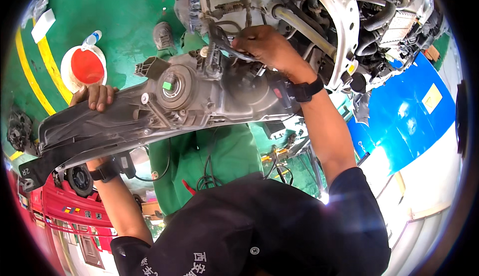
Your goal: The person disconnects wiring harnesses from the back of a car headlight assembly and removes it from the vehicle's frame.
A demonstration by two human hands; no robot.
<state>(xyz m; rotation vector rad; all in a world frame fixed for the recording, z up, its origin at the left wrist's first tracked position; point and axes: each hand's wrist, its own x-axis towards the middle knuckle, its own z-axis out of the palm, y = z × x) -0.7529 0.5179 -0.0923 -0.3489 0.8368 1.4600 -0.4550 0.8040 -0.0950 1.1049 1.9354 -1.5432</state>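
Up high, left hand [95,96] grips the headlamp [164,111] by its edge; right hand [267,46] clenches a wire plug [224,44] behind it

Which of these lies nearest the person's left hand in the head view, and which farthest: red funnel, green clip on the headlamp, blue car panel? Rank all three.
From the left hand:
1. Red funnel, just above it on the green floor.
2. Green clip, to its right, on the back of the headlamp.
3. Blue car panel, far right.
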